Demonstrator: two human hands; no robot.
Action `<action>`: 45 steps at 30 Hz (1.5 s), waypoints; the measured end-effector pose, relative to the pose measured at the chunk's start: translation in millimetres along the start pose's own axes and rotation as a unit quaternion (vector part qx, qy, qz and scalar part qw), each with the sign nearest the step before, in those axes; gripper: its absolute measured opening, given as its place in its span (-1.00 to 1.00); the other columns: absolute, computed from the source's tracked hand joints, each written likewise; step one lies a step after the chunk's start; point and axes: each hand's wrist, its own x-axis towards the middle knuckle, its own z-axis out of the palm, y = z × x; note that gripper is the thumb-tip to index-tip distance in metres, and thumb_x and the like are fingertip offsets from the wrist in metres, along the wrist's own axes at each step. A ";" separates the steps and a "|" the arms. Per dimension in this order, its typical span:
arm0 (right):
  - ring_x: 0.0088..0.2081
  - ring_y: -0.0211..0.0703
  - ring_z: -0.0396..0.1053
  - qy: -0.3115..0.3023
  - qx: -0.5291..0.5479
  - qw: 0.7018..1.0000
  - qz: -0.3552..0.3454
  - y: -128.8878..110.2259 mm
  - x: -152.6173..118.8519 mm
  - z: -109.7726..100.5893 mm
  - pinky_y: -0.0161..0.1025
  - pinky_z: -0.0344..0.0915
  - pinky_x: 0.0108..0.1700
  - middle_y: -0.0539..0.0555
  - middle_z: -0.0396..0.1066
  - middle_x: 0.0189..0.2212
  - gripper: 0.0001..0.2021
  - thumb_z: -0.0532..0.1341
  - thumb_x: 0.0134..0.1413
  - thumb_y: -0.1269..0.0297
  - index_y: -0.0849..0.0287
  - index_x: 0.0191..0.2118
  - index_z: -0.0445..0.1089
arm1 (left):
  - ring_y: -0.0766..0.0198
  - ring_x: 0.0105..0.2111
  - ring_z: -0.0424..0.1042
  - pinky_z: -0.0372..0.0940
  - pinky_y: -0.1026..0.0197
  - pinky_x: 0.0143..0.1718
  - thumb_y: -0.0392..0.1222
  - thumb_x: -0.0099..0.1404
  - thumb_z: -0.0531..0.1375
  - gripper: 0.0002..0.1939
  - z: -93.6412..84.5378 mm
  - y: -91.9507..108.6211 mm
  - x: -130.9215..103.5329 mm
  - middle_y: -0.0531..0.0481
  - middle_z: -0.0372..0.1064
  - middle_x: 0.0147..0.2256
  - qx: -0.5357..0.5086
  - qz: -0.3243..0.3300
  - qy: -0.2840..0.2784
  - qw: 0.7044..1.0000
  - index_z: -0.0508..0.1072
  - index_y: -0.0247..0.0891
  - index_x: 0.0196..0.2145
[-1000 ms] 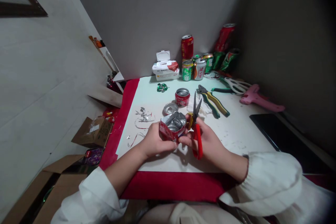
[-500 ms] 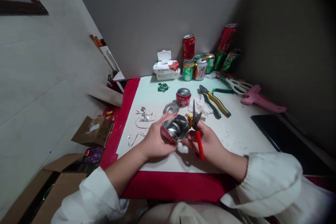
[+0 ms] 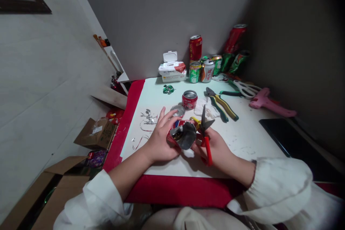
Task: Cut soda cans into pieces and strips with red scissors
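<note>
My left hand (image 3: 163,138) is wrapped round a cut-open red aluminium can (image 3: 185,136), its bare silvery inside turned toward me. In my right hand (image 3: 212,146) is a pair of scissors (image 3: 207,143) with red and yellow handles; the dark blades point up and stand apart. Fingers of the right hand also reach the can's right edge. Just beyond lie a cut-off can end (image 3: 178,110) and a short red can piece (image 3: 189,100) standing upright.
Metal strips and scraps (image 3: 147,122) lie at left, green pieces (image 3: 168,89) behind them. Pliers (image 3: 221,104), a white tissue (image 3: 202,107), a pink glue gun (image 3: 271,103) and a dark tablet (image 3: 293,147) are at right. Wet wipes (image 3: 172,72) and several cans (image 3: 207,71) stand at the back.
The can has turned in my hands, so its opening faces more to the right and less of the interior shows. My left fingers have lifted and spread somewhat along its far side.
</note>
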 end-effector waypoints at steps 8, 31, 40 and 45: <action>-0.44 -0.20 0.35 -0.007 -0.006 1.000 0.000 -0.1 -0.3 0.8 -0.19 0.47 -0.26 -0.01 0.41 -0.34 -0.47 0.49 -0.11 0.13 0.05 -0.02 0.33 | -0.18 0.36 0.12 -0.34 -0.40 0.46 -0.18 0.05 0.30 -0.29 0.0 -0.6 -1.0 -0.27 0.34 0.19 0.014 0.000 -0.007 1.000 0.31 -0.25 0.18; -0.34 -0.14 0.43 -0.023 0.000 1.000 -0.015 4.2 -1.6 -1.6 -0.11 0.48 -0.09 0.09 0.50 -0.09 -0.46 0.44 -0.01 0.18 0.06 0.10 0.34 | -0.23 0.33 0.18 -0.31 -0.46 0.43 -0.17 0.04 0.30 -0.19 -1.2 -1.2 -1.1 -0.36 0.23 0.23 0.050 0.038 0.033 0.998 0.16 -0.24 0.24; -0.44 -0.24 0.34 -0.022 0.002 1.000 0.005 3.3 -2.5 -1.6 -0.26 0.37 -0.32 0.01 0.46 -0.26 -0.47 0.43 0.02 0.19 0.09 0.09 0.28 | -0.17 0.35 0.14 -0.36 -0.40 0.46 -0.18 0.08 0.31 -0.31 -2.4 3.9 0.5 -0.23 0.37 0.15 0.049 0.010 -0.004 0.999 0.33 -0.23 0.18; -0.45 -0.22 0.35 -0.023 0.007 1.000 0.021 2.0 -2.9 -1.0 -0.28 0.34 -0.38 -0.01 0.46 -0.32 -0.43 0.46 -0.02 0.16 0.10 0.09 0.29 | -0.17 0.37 0.10 -0.35 -0.38 0.46 -0.18 0.08 0.33 -0.32 -2.4 3.3 -1.0 -0.22 0.34 0.18 0.040 -0.006 -0.012 0.999 0.35 -0.22 0.18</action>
